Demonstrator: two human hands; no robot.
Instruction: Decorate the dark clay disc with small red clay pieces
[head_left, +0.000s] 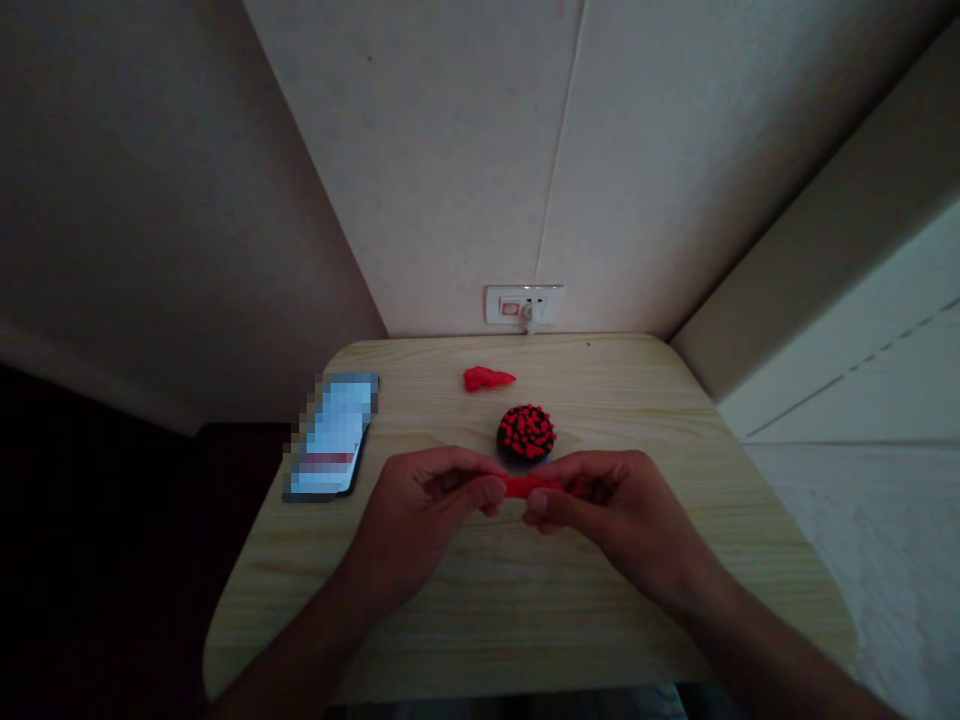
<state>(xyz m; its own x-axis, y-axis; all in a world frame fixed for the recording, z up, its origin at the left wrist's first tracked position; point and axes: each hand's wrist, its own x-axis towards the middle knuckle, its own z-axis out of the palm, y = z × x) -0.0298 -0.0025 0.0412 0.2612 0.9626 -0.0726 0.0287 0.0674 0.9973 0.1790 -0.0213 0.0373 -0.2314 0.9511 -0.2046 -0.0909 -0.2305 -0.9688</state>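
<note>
While left hand (439,490) and right hand (604,487) pinch one doughy red strip (516,486), one red-dotted black mound (527,432) sits beyond it.

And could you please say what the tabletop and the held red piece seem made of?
Tabletop: likely wood or laminate, matt, judging by its streaked grain. Red piece: perhaps modelling clay, smooth, fairly matt, given its even, unshiny colour.

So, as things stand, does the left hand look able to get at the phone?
Probably yes: the phone lies left of the left hand, with no object visible between them. But that hand and the right hand both pinch the red piece, so it would likely have to let go first.
</note>
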